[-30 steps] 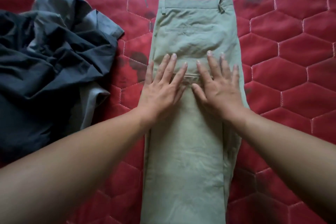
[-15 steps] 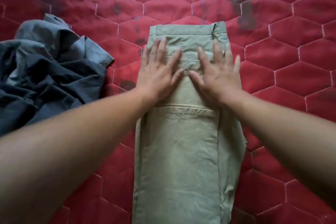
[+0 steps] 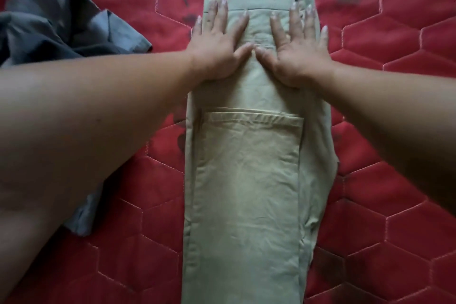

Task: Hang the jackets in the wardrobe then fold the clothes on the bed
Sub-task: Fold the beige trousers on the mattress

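Pale green trousers (image 3: 246, 180) lie lengthwise on the red quilted bed (image 3: 394, 81), folded leg over leg, waistband at the far end. My left hand (image 3: 217, 42) lies flat on the left side of the seat, fingers straight and reaching the waistband. My right hand (image 3: 298, 47) presses flat beside it on the right, fingers spread. The two thumbs nearly meet in the middle. A leg hem crosses the trousers just below my wrists.
A crumpled dark grey-blue garment (image 3: 61, 24) lies at the left of the bed, partly under my left forearm, with a lighter grey part (image 3: 84, 217) showing lower down. Red quilt extends on the right of the trousers.
Both flat hands have slid up the trousers from the mid-seat to the waistband. The view has moved in closer.
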Motion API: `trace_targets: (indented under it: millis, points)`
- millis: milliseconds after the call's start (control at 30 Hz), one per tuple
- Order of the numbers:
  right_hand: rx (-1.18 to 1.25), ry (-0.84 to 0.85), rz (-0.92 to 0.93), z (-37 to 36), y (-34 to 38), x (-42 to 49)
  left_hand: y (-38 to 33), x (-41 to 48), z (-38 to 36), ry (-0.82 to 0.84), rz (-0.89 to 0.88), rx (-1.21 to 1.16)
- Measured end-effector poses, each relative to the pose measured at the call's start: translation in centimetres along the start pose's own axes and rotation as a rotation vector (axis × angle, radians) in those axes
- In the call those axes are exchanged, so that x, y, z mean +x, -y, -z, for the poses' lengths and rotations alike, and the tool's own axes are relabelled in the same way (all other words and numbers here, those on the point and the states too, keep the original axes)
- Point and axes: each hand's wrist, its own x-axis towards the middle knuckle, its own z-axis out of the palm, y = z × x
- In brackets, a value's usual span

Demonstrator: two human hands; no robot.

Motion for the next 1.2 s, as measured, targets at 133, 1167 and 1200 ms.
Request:
trace_targets:
  millis: [133, 1167, 1200]
  points:
    - [0.176, 0.064, 0.053, -0.2, 1.3, -7.3, -0.5, -7.4, -0.1, -0.022, -0.15, -0.133]
    - [0.372, -0.007, 0.012, 8.2, -1.7, -1.3, 2.6, -1.7, 9.2, 0.076, 0.045, -0.249]
    - [0.369, -0.027, 0.004, 8.4, -1.7, -0.1, 2.7, -0.7, 9.4, 0.052, 0.06, -0.248]
